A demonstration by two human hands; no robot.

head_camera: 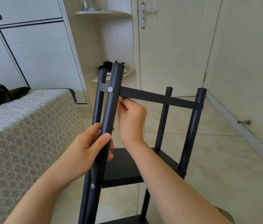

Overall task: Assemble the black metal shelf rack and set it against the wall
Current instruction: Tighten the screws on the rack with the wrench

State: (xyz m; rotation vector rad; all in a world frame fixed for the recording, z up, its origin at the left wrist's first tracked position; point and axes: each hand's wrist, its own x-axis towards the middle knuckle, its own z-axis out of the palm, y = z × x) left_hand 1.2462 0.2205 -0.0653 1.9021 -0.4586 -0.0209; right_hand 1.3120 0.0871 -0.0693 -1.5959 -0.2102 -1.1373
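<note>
Black rack post [109,110] in left hand [87,151]

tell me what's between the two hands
In the head view, the rack's near post runs up between them; the left hand grips it, the right hand pinches the lower edge of the crossbar beside it.

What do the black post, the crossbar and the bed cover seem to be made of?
The black post: likely metal tube, matte coating; a sheen runs along it. The crossbar: thin metal strip, same matte black, held by a silver screw. The bed cover: woven fabric, patterned, draping over the edge.
</note>
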